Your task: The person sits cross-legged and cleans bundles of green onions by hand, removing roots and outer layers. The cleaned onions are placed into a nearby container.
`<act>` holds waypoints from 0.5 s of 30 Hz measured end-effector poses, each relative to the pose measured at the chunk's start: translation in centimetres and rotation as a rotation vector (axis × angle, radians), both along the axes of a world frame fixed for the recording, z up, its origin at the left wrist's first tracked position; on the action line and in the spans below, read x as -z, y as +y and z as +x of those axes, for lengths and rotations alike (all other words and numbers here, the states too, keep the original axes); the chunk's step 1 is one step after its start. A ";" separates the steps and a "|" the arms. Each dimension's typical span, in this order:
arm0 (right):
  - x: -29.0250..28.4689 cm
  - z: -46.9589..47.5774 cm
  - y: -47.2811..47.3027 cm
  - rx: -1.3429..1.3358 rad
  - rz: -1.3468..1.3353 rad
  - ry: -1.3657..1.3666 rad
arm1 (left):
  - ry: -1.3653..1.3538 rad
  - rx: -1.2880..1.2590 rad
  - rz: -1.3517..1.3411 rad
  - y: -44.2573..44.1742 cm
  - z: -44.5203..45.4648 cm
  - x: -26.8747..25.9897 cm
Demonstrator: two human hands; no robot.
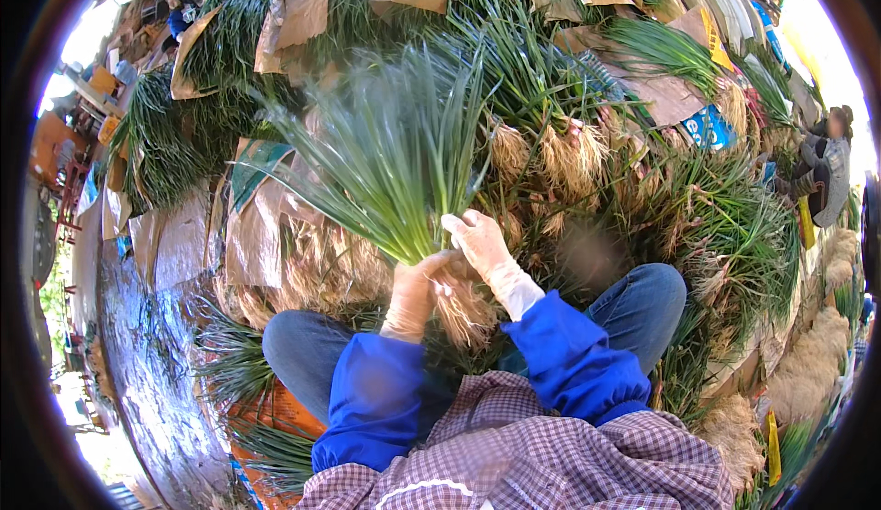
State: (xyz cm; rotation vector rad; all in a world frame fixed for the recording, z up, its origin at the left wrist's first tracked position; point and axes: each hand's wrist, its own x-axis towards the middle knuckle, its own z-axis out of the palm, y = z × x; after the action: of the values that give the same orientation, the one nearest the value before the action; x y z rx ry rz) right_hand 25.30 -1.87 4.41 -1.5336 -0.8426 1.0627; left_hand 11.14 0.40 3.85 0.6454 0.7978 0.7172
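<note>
A thick bunch of green onions [396, 186] fans out in front of me, its leaves pointing away and its pale roots hanging towards my lap. My left hand [421, 277], in a light glove, is wrapped around the bunch just above the roots. At the right side of the stalks is my right hand [482, 241], also gloved, its thumb and fingertips pinched together on or beside the outer stalks. Whether a single stalk sits between those fingertips is too small to tell. Trimmed-looking roots [464, 310] of the bunch show below both hands.
Bundles with roots [568, 155] lie just beyond the bunch. Loose green onions [736, 228] are heaped at my right. Brown paper sheets [255, 248] partly cover other bundles. Wet floor [165, 386] shows at left. A person [826, 166] sits at far right, others at the upper left.
</note>
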 end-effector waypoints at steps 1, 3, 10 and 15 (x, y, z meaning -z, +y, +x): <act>0.2 -0.2 -0.6 0.047 -0.030 0.047 | 0.015 -0.002 -0.023 0.5 -0.5 0.7; -1.2 -1.4 -1.9 0.109 -0.012 0.115 | 0.076 -0.134 -0.023 0.6 -0.5 0.7; 0.3 4.1 -3.7 0.393 0.129 0.300 | -0.172 -0.047 -0.213 0.9 -1.3 -0.2; 3.3 1.4 -2.3 0.067 0.094 0.033 | -0.166 0.165 -0.161 1.0 -2.7 -0.2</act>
State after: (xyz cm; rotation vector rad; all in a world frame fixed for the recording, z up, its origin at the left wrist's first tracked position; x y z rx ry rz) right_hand 26.71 -4.12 1.09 -1.4522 -0.8023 0.9840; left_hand 8.45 1.42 4.03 0.4929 0.6336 0.5419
